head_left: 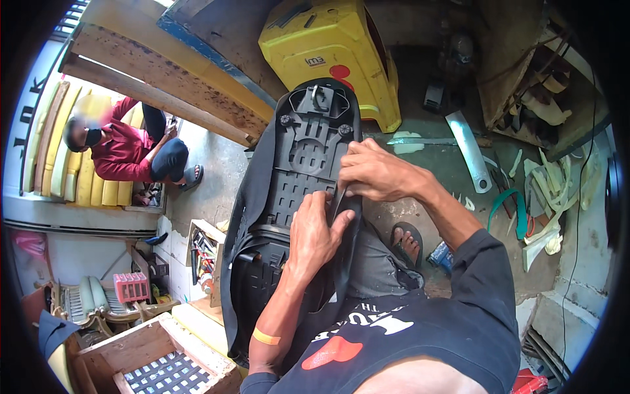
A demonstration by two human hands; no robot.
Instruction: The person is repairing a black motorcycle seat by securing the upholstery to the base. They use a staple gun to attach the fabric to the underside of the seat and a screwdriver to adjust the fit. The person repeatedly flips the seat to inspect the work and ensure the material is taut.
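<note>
A black motorcycle seat (305, 157) lies upside down across my lap, its ribbed plastic base facing up and a metal hook at the far end. Loose black seat cover (246, 197) hangs around its rim. My right hand (377, 172) pinches the cover's edge on the right side of the base, fingers curled. Just nearer to me, my left hand (316, 233) has its fingers over the base's right edge and its thumb on the cover, gripping the material between them. The fingertips of both hands are partly hidden.
A yellow plastic stool (325, 49) stands beyond the seat. On the floor at right lie a metal blade-like tool (469, 151), green-handled scissors (508, 207) and pale scraps (551, 190). A person in red (128, 148) crouches at far left. A wooden crate (154, 358) sits at lower left.
</note>
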